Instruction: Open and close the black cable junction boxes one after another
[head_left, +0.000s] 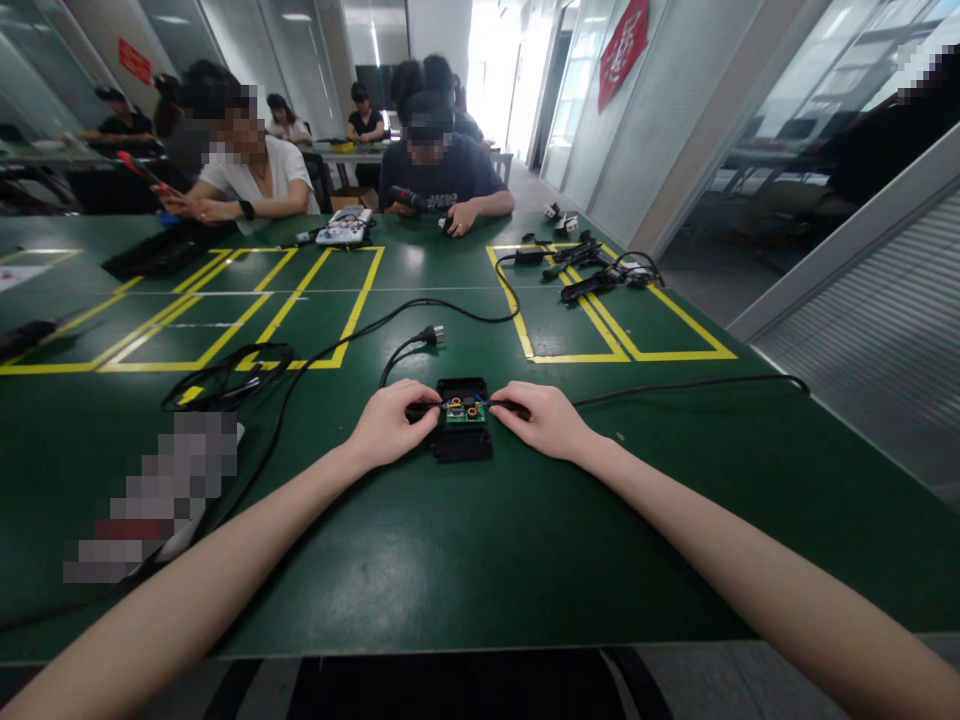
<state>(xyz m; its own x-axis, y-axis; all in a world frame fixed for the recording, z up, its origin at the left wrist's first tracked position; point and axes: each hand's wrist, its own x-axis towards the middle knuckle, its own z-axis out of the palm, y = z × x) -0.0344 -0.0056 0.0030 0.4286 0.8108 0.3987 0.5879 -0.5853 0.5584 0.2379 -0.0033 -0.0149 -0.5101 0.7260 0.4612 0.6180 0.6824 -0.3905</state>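
Note:
Between my hands is a small green circuit board (pixel 466 410) with copper coils and dark parts on it. Black cables run from both its ends. My left hand (pixel 394 420) pinches the cable at the board's left end. On the other side, my right hand (pixel 544 418) is closed on the right cable (pixel 512 406), close to where thin blue wires meet the board. One black plastic case half (pixel 461 386) lies behind the board, partly covered by it. The other case half (pixel 463 446) rests just in front. A two-pin plug (pixel 431 336) lies beyond my left hand.
A coiled black cable (pixel 232 375) and a blurred-out white-edged object (pixel 238 440) lie at left. Yellow tape (pixel 360 305) marks the green table (pixel 420 590). Chargers and cables (pixel 589 270) are piled at the far right. Across the table, a person (pixel 442 170) handles a dark tool.

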